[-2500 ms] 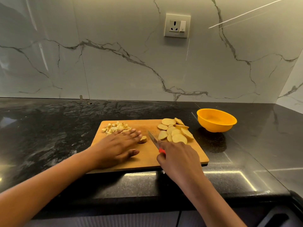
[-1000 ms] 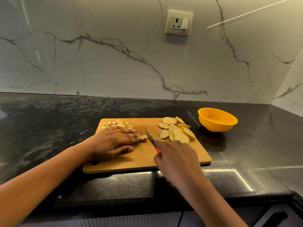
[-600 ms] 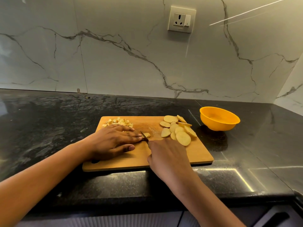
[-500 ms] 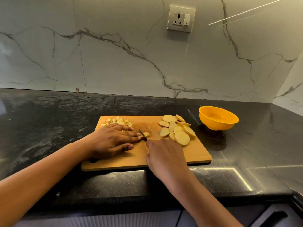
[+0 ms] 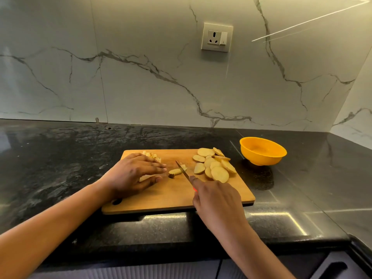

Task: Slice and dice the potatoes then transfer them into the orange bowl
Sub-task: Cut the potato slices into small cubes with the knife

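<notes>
Potato cubes (image 5: pixel 153 155), small and pale, sit heaped at the back left of the tan wooden cutting board (image 5: pixel 171 198) on the black stone bench (image 5: pixel 60 158). The left hand (image 5: pixel 132 174) lies nearly flat with its fingers straight, tips just beside one pale potato slice (image 5: pixel 175 171), gripping nothing. The short red-handled knife (image 5: pixel 182 170) has its blade down on that slice, and the right hand (image 5: pixel 216 200) is wrapped round the handle. So mid-dicing imo. A pile of round potato slices (image 5: pixel 214 164) waits on the right, and the orange plastic bowl (image 5: pixel 262 151) looks empty. Next up is more crosscuts, with fingertips kept clear.

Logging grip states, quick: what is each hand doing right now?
Left hand: open, fingers straight, on the cutting board.
Right hand: closed on the knife, blade at a potato slice.
</notes>
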### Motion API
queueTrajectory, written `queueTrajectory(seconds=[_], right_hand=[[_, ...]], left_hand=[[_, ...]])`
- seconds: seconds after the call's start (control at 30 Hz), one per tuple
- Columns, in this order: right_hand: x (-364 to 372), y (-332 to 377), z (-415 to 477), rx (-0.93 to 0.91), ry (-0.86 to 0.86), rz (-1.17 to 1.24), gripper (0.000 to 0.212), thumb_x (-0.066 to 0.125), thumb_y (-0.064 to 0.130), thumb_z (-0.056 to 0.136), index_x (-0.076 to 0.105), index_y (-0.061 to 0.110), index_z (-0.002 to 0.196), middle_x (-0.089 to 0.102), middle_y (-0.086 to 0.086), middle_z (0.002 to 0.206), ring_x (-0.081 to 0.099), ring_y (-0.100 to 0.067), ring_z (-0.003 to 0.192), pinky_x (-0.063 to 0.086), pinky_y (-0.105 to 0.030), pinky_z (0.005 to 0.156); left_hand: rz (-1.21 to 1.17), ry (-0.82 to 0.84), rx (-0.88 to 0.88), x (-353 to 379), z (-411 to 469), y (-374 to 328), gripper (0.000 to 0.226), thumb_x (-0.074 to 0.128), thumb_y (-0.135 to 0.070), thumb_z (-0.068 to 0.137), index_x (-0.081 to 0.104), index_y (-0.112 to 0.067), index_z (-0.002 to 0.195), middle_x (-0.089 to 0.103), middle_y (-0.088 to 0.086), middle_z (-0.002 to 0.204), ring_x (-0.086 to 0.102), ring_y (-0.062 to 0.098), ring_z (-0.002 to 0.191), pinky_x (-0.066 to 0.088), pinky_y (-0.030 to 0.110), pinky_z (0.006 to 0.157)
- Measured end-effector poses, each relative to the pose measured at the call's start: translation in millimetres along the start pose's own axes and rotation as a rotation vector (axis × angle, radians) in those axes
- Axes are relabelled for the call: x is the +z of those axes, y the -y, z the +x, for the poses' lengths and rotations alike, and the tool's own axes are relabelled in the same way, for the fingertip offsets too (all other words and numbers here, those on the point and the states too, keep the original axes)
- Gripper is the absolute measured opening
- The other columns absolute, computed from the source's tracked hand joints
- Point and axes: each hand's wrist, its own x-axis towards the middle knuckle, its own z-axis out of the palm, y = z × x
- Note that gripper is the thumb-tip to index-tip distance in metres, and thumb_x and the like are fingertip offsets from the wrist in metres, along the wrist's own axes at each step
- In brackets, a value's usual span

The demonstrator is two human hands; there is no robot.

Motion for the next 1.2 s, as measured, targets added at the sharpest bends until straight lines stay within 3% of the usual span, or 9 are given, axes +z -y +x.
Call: queueTrajectory(seconds=[0.13, 0.3, 0.4, 0.53, 0.63, 0.8, 1.0, 1.1, 1.2], right_hand=[[7, -4, 7, -0.009, 0.017, -0.024, 0.05, 0.036, 0.03, 0.102, 0.021, 0.031, 0.15, 0.059, 0.001, 0.11, 0.055, -0.017, 0.094, 0.042, -0.029, 0.072], [9, -7, 5, -0.049, 0.033, -0.039, 0.052, 0.038, 0.029, 0.103, 0.019, 0.031, 0.151, 0.056, -0.002, 0.112, 0.055, -0.018, 0.097, 0.04, -0.028, 0.071], [11, -7, 3, -0.06, 0.043, -0.041, 0.054, 0.039, 0.029, 0.102, 0.015, 0.031, 0.151, 0.055, -0.002, 0.113, 0.053, -0.017, 0.098, 0.039, -0.027, 0.071], [9, -9, -1, -0.064, 0.054, -0.045, 0.051, 0.039, 0.028, 0.103, 0.02, 0.031, 0.15, 0.053, -0.002, 0.115, 0.053, -0.019, 0.102, 0.041, -0.029, 0.073], [7, -13, -4, -0.056, 0.068, -0.047, 0.049, 0.037, 0.027, 0.103, 0.023, 0.031, 0.149, 0.054, -0.002, 0.115, 0.054, -0.019, 0.102, 0.043, -0.03, 0.075], [3, -23, -7, 0.073, 0.007, 0.006, 0.043, 0.036, 0.027, 0.102, 0.036, 0.033, 0.144, 0.061, 0.004, 0.117, 0.058, -0.018, 0.103, 0.038, -0.028, 0.071], [8, -26, 13, 0.197, -0.057, 0.05, 0.047, 0.039, 0.031, 0.101, 0.03, 0.033, 0.147, 0.06, 0.005, 0.122, 0.055, -0.014, 0.107, 0.042, -0.025, 0.076], [12, -27, 22, 0.242, -0.117, 0.068, 0.048, 0.04, 0.032, 0.101, 0.03, 0.034, 0.148, 0.061, 0.004, 0.119, 0.057, -0.013, 0.103, 0.041, -0.024, 0.072], [20, -27, 25, 0.281, -0.168, 0.093, 0.05, 0.041, 0.034, 0.101, 0.026, 0.034, 0.149, 0.06, 0.005, 0.112, 0.056, -0.01, 0.095, 0.037, -0.02, 0.068]], left_hand=[[-0.006, -0.131, -0.034, 2, 7, -6, 0.045, 0.035, -0.053, 0.095, 0.044, -0.034, 0.135, 0.047, -0.012, 0.139, 0.04, 0.009, 0.13, 0.043, 0.038, 0.1], [0.029, 0.127, 0.016, 12, 19, -12, 0.053, 0.019, -0.068, 0.092, 0.008, -0.055, 0.142, 0.01, -0.016, 0.155, 0.001, 0.005, 0.143, 0.013, 0.035, 0.111], [0.056, 0.23, 0.032, 15, 23, -9, 0.048, 0.01, -0.072, 0.09, 0.009, -0.062, 0.137, 0.003, -0.022, 0.153, -0.008, 0.0, 0.14, 0.005, 0.031, 0.111], [0.083, 0.291, -0.123, 15, 28, -6, 0.085, -0.015, -0.082, 0.072, 0.024, -0.047, 0.139, 0.018, -0.023, 0.149, 0.011, 0.004, 0.142, 0.01, 0.028, 0.111], [0.018, 0.22, -0.199, 14, 23, -4, 0.098, -0.013, -0.085, 0.069, 0.046, -0.04, 0.133, 0.046, -0.019, 0.139, 0.035, 0.006, 0.132, 0.019, 0.023, 0.104], [-0.09, 0.07, -0.225, 15, 21, 2, 0.081, 0.015, -0.085, 0.075, 0.058, -0.035, 0.123, 0.063, -0.011, 0.12, 0.055, 0.009, 0.112, 0.044, 0.036, 0.098], [-0.007, 0.303, -0.14, 19, 54, -12, 0.076, 0.022, -0.075, 0.074, 0.036, -0.038, 0.14, 0.042, -0.012, 0.14, 0.038, 0.002, 0.123, 0.026, 0.019, 0.099], [-0.032, 0.334, -0.112, 27, 67, -10, 0.048, 0.039, -0.054, 0.091, 0.046, -0.033, 0.134, 0.046, -0.009, 0.138, 0.041, 0.007, 0.125, 0.03, 0.022, 0.103], [-0.07, 0.235, -0.069, 29, 70, -5, 0.032, 0.049, -0.038, 0.093, 0.058, -0.03, 0.122, 0.06, -0.008, 0.117, 0.054, 0.006, 0.104, 0.04, 0.024, 0.093]])
